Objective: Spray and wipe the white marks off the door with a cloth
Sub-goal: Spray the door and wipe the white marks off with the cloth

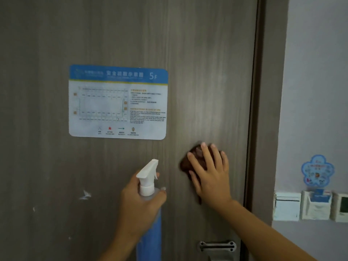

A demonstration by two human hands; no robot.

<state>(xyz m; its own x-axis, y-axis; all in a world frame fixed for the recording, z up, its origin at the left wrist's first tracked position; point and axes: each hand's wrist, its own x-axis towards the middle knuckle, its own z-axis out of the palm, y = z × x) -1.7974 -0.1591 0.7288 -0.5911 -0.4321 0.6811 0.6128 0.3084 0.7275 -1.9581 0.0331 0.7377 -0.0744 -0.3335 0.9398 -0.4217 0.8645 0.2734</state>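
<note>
Pressing flat, the right hand [209, 172] spreads its fingers over the brown cloth [190, 162] near the door [207, 72]'s right edge. The left hand [139, 204] grips the spray bottle [148, 185] just beside it; white marks [84, 194] lie towards the left edge.

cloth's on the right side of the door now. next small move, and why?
Probably slide the right hand and its brown cloth left and down to the white mark. That mark shows unwiped on the door, low on the left, while the cloth presses elsewhere. The left hand holds the spray bottle, ready if needed.
</note>
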